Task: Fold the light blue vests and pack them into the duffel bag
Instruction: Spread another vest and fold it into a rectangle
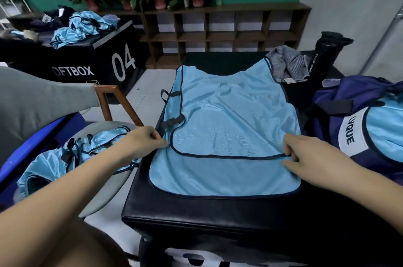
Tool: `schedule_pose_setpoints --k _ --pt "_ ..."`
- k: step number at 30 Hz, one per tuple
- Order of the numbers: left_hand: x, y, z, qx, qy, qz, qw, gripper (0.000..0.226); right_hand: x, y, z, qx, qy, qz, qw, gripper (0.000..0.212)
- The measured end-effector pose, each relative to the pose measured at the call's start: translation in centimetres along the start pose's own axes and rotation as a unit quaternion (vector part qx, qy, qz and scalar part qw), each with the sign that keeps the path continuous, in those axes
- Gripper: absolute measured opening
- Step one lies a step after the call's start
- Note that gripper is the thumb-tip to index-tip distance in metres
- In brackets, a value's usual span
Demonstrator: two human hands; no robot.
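Note:
A light blue vest [229, 118] with dark trim lies spread flat on a black padded box [196, 212] in front of me. My left hand [146, 139] pinches the vest's left edge near its side straps. At the right, my right hand [305, 153] pinches the dark-trimmed hem of the upper layer. The navy duffel bag [353, 118] stands open at the right, and light blue fabric [386, 127] shows inside it. A heap of unfolded light blue vests [72, 155] lies on a grey seat at my left.
A grey striped cloth [290, 64] and a black sport bottle [322, 57] sit at the box's far right. Another black box marked 04 [91, 64] at the back left carries more blue vests [85, 26]. A wooden shelf [218, 31] with potted plants lines the wall.

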State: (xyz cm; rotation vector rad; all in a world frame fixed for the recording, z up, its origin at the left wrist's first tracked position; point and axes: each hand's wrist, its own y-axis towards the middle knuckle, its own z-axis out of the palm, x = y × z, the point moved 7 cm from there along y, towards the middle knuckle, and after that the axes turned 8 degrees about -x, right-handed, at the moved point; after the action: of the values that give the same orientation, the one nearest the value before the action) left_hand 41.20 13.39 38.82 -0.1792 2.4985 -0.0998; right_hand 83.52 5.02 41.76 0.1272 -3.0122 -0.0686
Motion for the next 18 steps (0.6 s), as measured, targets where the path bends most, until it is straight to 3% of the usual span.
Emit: schedule_pose_setpoints --k 7,12,18 --pt "0.1 -0.8 -0.2 -0.015 0.079 0.011 0.997 0.023 -0.7 -1.5 0.9 0.012 0.008 0.051 0.999 0.033" --pt "0.8 -0.6 -1.3 -0.007 0.098 -0.003 0.995 0.036 -1.5 -1.5 1.5 0.030 0.052 0.063 0.996 0.024" --pt "1.2 -1.0 -1.0 0.027 0.102 -0.018 0.994 0.050 -2.5 -1.8 1.2 0.068 0.050 0.075 0.994 0.030"
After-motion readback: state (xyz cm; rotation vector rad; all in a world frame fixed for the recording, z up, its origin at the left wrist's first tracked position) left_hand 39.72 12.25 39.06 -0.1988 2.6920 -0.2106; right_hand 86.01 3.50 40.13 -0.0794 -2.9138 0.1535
